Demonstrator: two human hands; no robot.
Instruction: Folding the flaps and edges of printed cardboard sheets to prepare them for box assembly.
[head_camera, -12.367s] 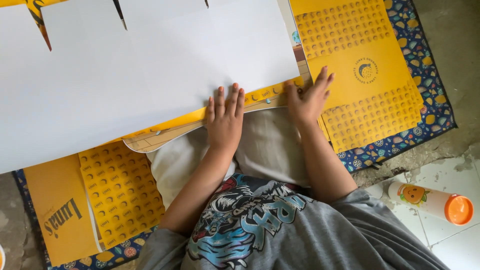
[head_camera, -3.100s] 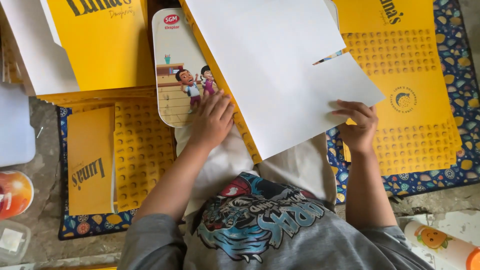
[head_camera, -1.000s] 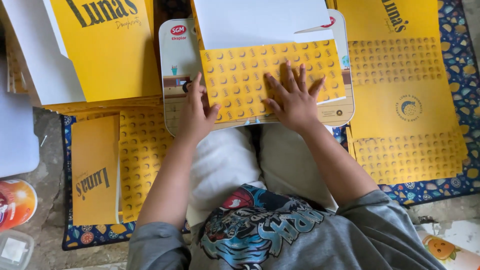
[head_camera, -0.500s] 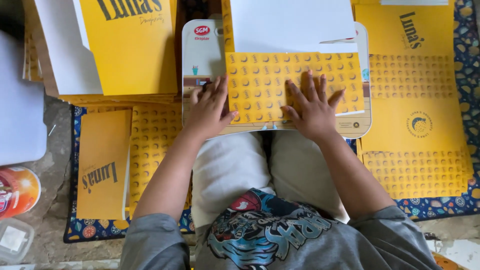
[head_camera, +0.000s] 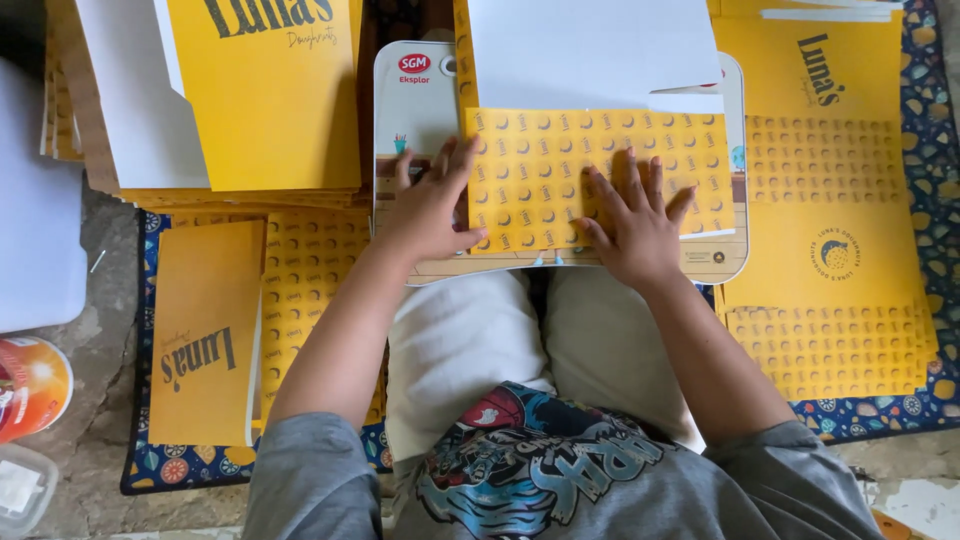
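On a rounded lap board (head_camera: 420, 110), the dotted yellow cardboard sheet (head_camera: 560, 170) is pressed flat by left hand (head_camera: 430, 205) and right hand (head_camera: 630, 215), fingers spread wide.

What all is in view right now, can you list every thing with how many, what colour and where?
patterned sheet: one, yellow with rows of small round marks, on the lap board, under both hands
lap board: one, white with a cartoon picture, across the knees
white sheet: one, white, above the patterned sheet
folded boxes: a stack, yellow, upper left
flat box: one, yellow, lower left on the mat
unfolded sheets: a stack, yellow, at the right
mat: one, blue with a fruit print, under everything
tub lid: one, orange, far left edge
left hand: flat on the sheet's left edge
right hand: flat, fingers spread, on the sheet
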